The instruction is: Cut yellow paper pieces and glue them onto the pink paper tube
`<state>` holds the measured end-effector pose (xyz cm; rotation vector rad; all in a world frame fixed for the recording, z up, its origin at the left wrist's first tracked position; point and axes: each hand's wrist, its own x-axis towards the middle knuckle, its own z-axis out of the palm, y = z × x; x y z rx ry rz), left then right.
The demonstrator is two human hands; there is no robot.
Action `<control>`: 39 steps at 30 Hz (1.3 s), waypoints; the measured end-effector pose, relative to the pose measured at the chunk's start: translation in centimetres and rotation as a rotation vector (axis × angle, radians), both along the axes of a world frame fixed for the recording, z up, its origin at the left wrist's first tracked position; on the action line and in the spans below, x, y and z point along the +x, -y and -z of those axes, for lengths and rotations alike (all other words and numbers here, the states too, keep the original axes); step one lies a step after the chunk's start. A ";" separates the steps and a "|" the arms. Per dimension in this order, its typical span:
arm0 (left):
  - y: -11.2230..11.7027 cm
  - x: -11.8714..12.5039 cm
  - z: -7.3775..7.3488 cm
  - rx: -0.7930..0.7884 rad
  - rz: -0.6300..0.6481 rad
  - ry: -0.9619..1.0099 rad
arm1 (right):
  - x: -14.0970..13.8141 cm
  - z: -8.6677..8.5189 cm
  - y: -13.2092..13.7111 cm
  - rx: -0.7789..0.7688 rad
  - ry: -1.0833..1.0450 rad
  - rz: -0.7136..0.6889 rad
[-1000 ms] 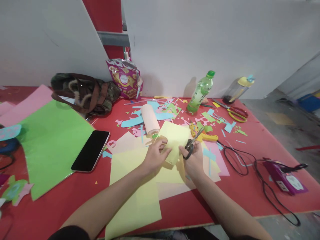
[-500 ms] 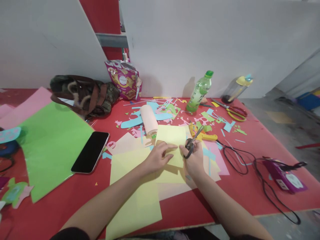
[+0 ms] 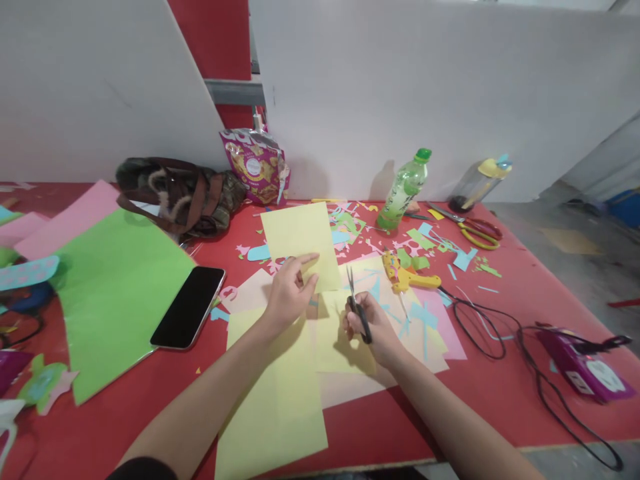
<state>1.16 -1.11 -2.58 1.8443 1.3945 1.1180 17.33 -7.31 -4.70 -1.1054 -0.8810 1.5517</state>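
In my left hand (image 3: 294, 290) I hold a rectangular sheet of pale yellow paper (image 3: 303, 237), its lower edge at my fingers. The sheet is raised and hides part of the scraps behind it. My right hand (image 3: 373, 323) grips a pair of scissors (image 3: 359, 313) by the black handles. The blades point up and away from me, a little apart from the sheet's right side. Under both hands lie more pale yellow sheets (image 3: 280, 400) and a peach sheet (image 3: 350, 390).
A phone (image 3: 189, 308) and a large green sheet (image 3: 115, 300) lie left. Right of the scissors are a yellow glue gun (image 3: 407, 277) with a looping black cord and a purple box (image 3: 583, 363). Behind stand a green-capped bottle (image 3: 403, 190), a snack bag (image 3: 257, 167) and larger scissors (image 3: 475, 230).
My left hand has lifted the yellow sheet up and to the left, where it now covers the peach roll. The scissors have moved left and down, away from the glue gun.
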 end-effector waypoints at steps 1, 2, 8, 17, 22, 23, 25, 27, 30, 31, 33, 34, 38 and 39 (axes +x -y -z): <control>-0.1 -0.1 -0.1 0.010 -0.020 -0.003 | -0.1 0.0 0.1 -0.013 -0.011 -0.050; -0.2 -0.2 -0.1 0.020 -0.035 -0.008 | -0.2 0.0 0.3 -0.021 -0.021 -0.097; -0.1 -0.2 -0.3 0.058 -0.061 -0.085 | -0.4 -0.2 0.6 -0.009 -0.030 -0.232; 0.6 0.4 -1.2 0.070 -0.039 -0.121 | -0.2 -0.5 0.6 0.029 0.019 -0.189; 0.5 0.2 -1.1 0.090 -0.029 -0.135 | -0.2 -0.7 0.5 0.037 0.039 -0.191; 0.5 0.2 -1.1 0.096 -0.026 -0.136 | -0.2 -0.7 0.5 0.040 0.045 -0.192; 0.6 0.1 -1.0 0.106 -0.019 -0.140 | -0.2 -0.8 0.5 0.041 0.056 -0.196; 0.6 0.2 -1.0 0.113 -0.014 -0.142 | -0.2 -0.9 0.5 0.041 0.061 -0.195; 0.6 0.2 -1.0 0.120 -0.010 -0.144 | -0.2 -0.9 0.4 0.045 0.066 -0.186; 0.6 0.2 -1.0 0.121 -0.011 -0.144 | -0.2 -0.9 0.4 0.046 0.070 -0.184; 0.5 0.2 -1.0 0.123 -0.014 -0.146 | -0.2 -0.8 0.4 0.042 0.082 -0.179; 0.5 0.1 -0.9 0.125 -0.015 -0.146 | -0.2 -0.8 0.4 0.039 0.089 -0.177; 0.5 0.1 -0.9 0.132 -0.025 -0.145 | -0.1 -0.4 0.4 0.036 0.104 -0.166; 0.5 0.1 -0.9 0.133 -0.026 -0.146 | -0.1 -0.3 0.4 0.039 0.101 -0.165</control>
